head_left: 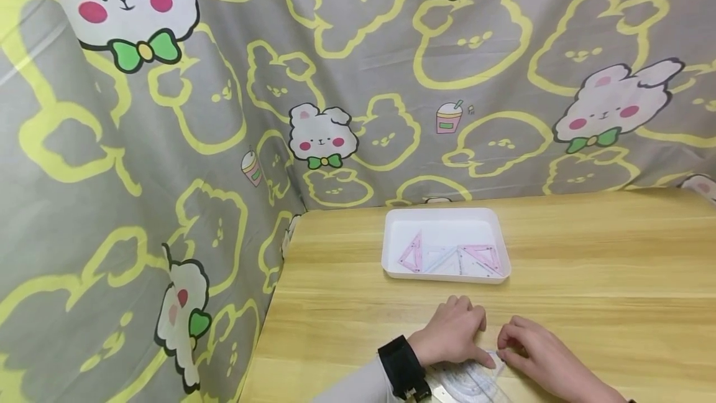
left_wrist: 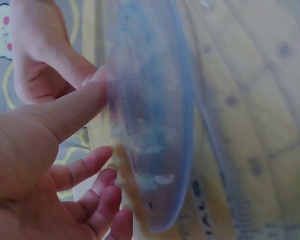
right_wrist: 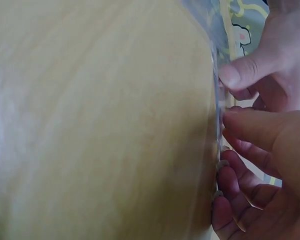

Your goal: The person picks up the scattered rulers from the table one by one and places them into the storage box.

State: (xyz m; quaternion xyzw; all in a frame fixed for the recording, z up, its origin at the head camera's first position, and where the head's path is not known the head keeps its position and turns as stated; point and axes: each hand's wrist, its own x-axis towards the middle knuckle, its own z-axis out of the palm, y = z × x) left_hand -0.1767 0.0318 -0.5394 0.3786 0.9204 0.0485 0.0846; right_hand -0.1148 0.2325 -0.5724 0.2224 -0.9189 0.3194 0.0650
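Both hands, left hand [head_left: 450, 334] and right hand [head_left: 534, 353], are pinching what looks like a thin, light, slippery clear plastic protractor [head_left: 470, 381] by its edge on the table [head_left: 587, 266].

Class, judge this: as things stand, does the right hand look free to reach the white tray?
Probably yes: bare table lies between the right hand and the white tray, though the hand touches a clear protractor.

A pale wooden table [head_left: 587, 278] fills the lower right of the head view. A white rectangular plastic tray [head_left: 445, 218] sits on it at centre, with pink and blue transparent set squares [head_left: 447, 259] lying inside. Below the tray, near the bottom edge, the left hand [head_left: 450, 333] and right hand [head_left: 539, 353] meet side by side over a clear plastic protractor [head_left: 475, 384]. A grey cartoon-printed cloth [head_left: 168, 142] hangs behind and left of the table.
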